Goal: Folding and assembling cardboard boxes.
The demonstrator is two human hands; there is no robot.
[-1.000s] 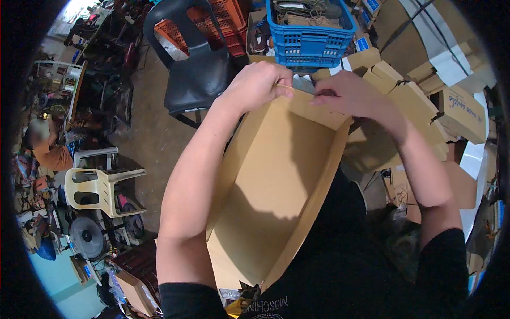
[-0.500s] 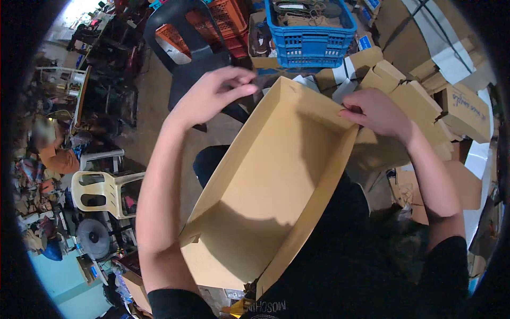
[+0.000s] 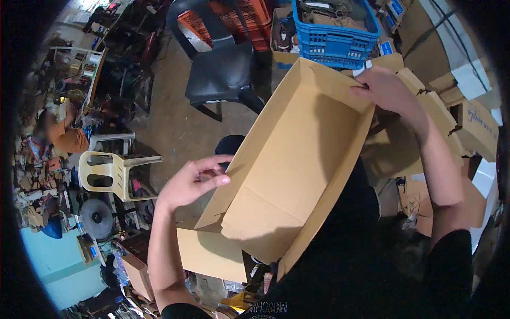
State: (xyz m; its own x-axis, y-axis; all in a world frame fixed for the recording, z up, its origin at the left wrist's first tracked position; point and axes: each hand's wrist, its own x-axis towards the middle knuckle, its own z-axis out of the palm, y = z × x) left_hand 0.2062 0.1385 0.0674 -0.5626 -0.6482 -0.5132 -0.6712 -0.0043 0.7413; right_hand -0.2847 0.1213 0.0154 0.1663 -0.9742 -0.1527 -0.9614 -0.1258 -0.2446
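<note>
The left hand (image 3: pixel 194 183) has slid down from the far corner and is now pinching the cardboard box (image 3: pixel 289 159) at its near left wall. The right hand (image 3: pixel 388 90) is gripping the far right corner, beside a blue crate (image 3: pixel 332 45) and stacked brown cartons (image 3: pixel 475 127).

Two hands: left hand (image 3: pixel 192 183), right hand (image 3: pixel 387 87), both on one open box (image 3: pixel 297 159). Beyond the right hand's grip sit one blue crate (image 3: pixel 334 37) and several stacked cartons (image 3: pixel 467 122). Past the left hand: two chairs, black (image 3: pixel 220 69) and cream (image 3: pixel 114 170).
</note>
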